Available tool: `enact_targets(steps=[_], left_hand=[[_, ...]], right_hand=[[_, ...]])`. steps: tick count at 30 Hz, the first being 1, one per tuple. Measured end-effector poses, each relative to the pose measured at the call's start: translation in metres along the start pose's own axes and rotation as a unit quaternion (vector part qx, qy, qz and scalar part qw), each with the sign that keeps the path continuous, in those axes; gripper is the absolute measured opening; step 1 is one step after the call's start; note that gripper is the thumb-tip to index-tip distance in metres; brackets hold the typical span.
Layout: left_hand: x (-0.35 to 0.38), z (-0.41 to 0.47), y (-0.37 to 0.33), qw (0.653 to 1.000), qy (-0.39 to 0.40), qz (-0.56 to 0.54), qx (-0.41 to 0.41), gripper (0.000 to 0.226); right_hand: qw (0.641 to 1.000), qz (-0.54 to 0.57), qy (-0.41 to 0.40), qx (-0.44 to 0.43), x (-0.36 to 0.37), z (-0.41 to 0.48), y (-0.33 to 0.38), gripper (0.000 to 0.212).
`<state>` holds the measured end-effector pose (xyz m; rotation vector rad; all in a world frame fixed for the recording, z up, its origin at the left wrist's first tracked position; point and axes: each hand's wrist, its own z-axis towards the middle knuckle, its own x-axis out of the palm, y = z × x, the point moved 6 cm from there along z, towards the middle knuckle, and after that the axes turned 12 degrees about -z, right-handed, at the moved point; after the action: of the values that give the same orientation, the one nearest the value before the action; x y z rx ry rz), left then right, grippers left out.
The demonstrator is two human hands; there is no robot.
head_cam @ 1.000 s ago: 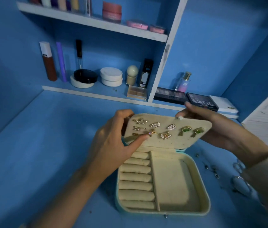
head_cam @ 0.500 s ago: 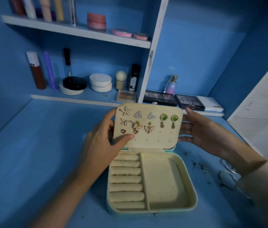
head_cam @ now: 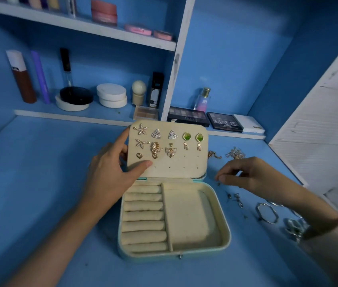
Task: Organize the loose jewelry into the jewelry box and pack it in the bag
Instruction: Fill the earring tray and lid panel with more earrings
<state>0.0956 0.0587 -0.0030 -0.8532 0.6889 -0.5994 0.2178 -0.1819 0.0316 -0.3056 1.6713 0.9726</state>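
Withdrawn from the cream padded lid (head_cam: 170, 168) of the open mint-green jewelry box (head_cam: 225, 224), the right hand (head_cam: 253, 177) hovers, fingers curled, contents indeterminate, over loose silver and gold jewelry (head_cam: 293, 226) on the blue bench (head_cam: 39, 183); the left hand (head_cam: 110, 172) alone pinches that lid, which may fall shut if it slips.

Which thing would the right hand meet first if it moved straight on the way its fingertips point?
Probably the jewelry box: the right hand points leftward at its right side, near the hinge where the lid, held by the left hand, meets the base. Depth is unclear; it might pass above.
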Motion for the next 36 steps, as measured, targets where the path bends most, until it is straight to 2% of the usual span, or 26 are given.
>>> enact_targets(steps=[3,6,14,18,22,36], left_hand=[[-0.001,0.000,0.001,1.000,-0.001,-0.001,-0.009,0.079],[0.000,0.000,-0.001,1.000,0.001,-0.001,-0.005,0.080],[0.000,-0.001,-0.003,1.000,0.001,-0.007,-0.002,0.080],[-0.001,-0.001,-0.002,1.000,0.002,-0.003,-0.012,0.081],[0.000,-0.001,-0.005,1.000,0.003,-0.010,-0.004,0.080],[0.000,-0.001,-0.005,1.000,0.005,-0.021,-0.010,0.080]], right_hand=[[0.993,-0.111,0.002,-0.039,0.001,-0.005,-0.001,0.011],[0.983,-0.175,0.004,-0.064,0.002,-0.008,-0.006,0.012],[0.978,-0.190,0.068,-0.055,-0.002,-0.019,-0.021,0.040],[0.974,-0.196,0.098,-0.054,-0.001,-0.026,-0.028,0.028],[0.971,-0.211,0.084,-0.070,0.000,-0.031,-0.030,0.012],[0.973,-0.216,0.057,-0.063,0.000,-0.033,-0.034,0.007]])
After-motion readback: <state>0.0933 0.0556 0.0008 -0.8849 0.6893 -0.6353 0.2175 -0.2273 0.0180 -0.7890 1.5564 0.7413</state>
